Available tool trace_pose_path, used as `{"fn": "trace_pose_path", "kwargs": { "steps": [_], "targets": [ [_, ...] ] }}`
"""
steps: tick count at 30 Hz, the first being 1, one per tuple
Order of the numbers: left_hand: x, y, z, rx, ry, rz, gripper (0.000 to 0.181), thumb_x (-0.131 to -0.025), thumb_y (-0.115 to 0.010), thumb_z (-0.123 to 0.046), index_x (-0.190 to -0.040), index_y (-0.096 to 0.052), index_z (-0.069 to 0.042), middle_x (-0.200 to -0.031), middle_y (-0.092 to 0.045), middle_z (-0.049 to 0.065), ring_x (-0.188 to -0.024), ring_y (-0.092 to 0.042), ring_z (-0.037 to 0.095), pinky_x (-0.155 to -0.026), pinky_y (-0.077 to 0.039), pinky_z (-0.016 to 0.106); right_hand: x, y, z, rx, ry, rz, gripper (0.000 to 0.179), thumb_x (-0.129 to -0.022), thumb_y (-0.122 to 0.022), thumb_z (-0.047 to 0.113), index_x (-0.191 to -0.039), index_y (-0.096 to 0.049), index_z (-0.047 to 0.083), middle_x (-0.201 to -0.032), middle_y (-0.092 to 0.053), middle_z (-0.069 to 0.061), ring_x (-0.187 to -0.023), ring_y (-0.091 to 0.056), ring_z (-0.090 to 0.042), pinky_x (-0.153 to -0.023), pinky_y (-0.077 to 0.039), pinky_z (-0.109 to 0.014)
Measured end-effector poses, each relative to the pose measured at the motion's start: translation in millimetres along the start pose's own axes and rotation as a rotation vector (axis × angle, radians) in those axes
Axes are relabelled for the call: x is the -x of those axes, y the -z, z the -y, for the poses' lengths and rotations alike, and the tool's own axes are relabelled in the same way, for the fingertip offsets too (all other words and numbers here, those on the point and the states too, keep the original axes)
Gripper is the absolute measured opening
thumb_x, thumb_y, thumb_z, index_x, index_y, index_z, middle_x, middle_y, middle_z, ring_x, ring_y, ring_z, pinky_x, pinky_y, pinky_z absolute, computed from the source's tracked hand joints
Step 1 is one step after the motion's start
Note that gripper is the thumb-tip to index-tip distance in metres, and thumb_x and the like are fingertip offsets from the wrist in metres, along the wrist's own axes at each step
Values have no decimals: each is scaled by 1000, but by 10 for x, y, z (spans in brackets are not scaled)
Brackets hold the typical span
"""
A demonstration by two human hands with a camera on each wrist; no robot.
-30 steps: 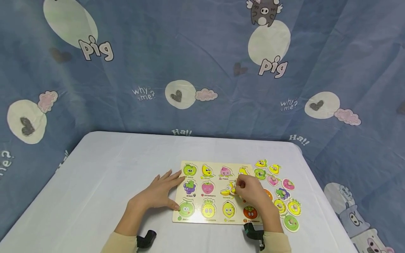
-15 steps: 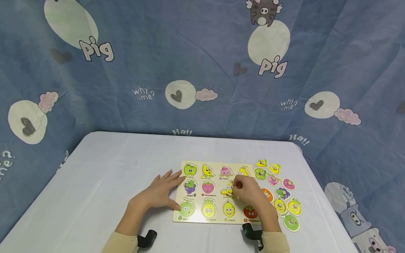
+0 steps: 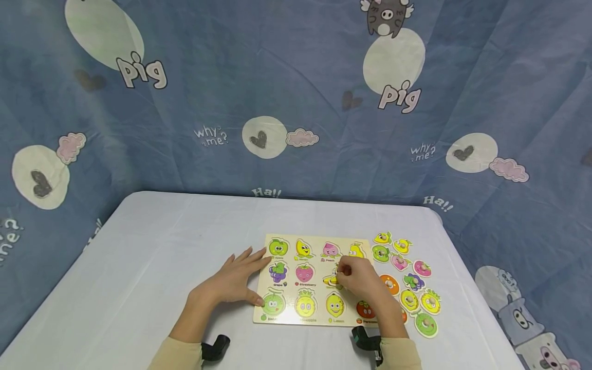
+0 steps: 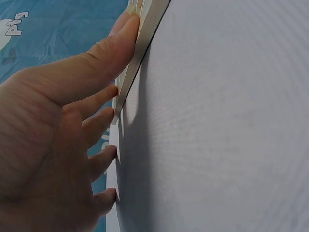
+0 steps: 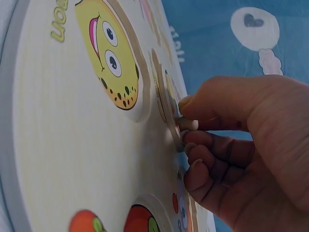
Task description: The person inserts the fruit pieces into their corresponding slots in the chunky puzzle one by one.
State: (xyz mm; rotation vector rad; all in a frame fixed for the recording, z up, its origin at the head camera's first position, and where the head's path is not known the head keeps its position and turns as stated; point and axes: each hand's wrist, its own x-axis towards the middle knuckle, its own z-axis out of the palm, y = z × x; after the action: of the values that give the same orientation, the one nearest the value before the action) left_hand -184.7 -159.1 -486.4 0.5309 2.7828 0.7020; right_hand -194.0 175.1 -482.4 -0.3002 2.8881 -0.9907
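Note:
A wooden fruit puzzle board [image 3: 289,314] lies on the table, with fruit pictures in rows. My right hand [image 3: 363,280] pinches a banana puzzle piece [image 5: 169,96] by its small wooden knob [image 5: 188,124], over the banana spot. In the right wrist view the piece lies close to the board; whether it is fully seated I cannot tell. The thumb and curled fingers hide part of it. My left hand [image 3: 233,277] spreads its fingers at the board's left edge. Its thumb [image 4: 128,36] rests on that edge in the left wrist view.
Right of the board lie several loose fruit pieces, among them a grape piece [image 3: 413,281], a pineapple piece [image 3: 431,302] and a round green piece [image 3: 426,325]. A white cloth [image 3: 162,246] covers the table. A blue printed curtain [image 3: 296,92] hangs behind it.
My right hand has shifted slightly left over the banana spot, still pinching the piece. More of the orange round piece at the right now shows. The left hand stays in place.

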Motion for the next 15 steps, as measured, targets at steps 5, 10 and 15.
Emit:
{"fn": "trace_pose_path", "kwargs": {
  "steps": [5,10,15],
  "targets": [
    [6,0,-6,-3,5,4,109,-57,-88,-56,-151,-43,-24,-165,-27,0,-155,-14,36,-122,-10,66,-3,-21,12,16,4,-9,15,-85,-71,13,-76,-62,21,-65,-54,5,-61,-49,-12,-53,-38,-22],
    [10,9,-12,2,6,6,109,-57,-88,-56,-151,-43,-24,-165,-27,1,-155,-14,36,-122,-9,66,-1,-28,35,12,17,-4,16,-86,-72,14,-75,-63,21,-64,-54,6,-60,-48,-11,-52,-38,-21],
    [14,19,-18,9,3,7,110,-57,-88,-55,-151,-43,-23,-165,-27,1,-155,-14,37,-122,-9,67,9,-36,66,3,21,-9,16,-87,-72,15,-76,-63,21,-64,-54,7,-61,-49,-11,-53,-39,-21]
  ]
}}
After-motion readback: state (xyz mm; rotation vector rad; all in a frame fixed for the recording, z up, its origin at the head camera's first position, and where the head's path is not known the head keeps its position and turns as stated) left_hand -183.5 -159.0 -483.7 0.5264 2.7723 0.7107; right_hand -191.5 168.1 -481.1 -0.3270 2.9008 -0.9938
